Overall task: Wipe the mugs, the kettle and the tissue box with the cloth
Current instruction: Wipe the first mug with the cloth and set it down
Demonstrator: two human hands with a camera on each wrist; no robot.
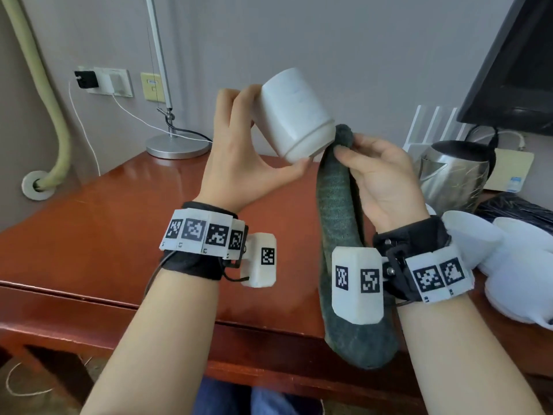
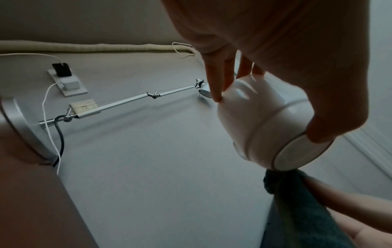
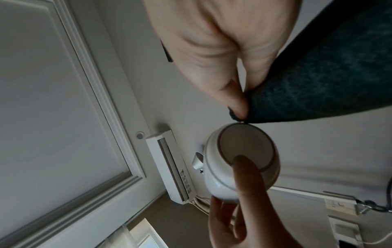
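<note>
Just to the left of the right hand [image 1: 386, 181], touching the cloth [image 1: 338, 211] pinched in its fingertips, the white mug [image 1: 296, 115] hung tilted, its base toward that hand and its long axis running up and away. The left hand [image 1: 239, 157] gripped the mug, fingers at the rim end and thumb on the base. The cloth's tip met the base edge; its length drooped below the wrist. The kettle [image 1: 454, 175] stood further right on the table.

Left hand [image 1: 239, 163] raised, thumb and fingers gripping mug [image 1: 294, 115], right hand [image 1: 380, 181] beside it, fingertips pinching cloth [image 1: 338, 211]
</note>
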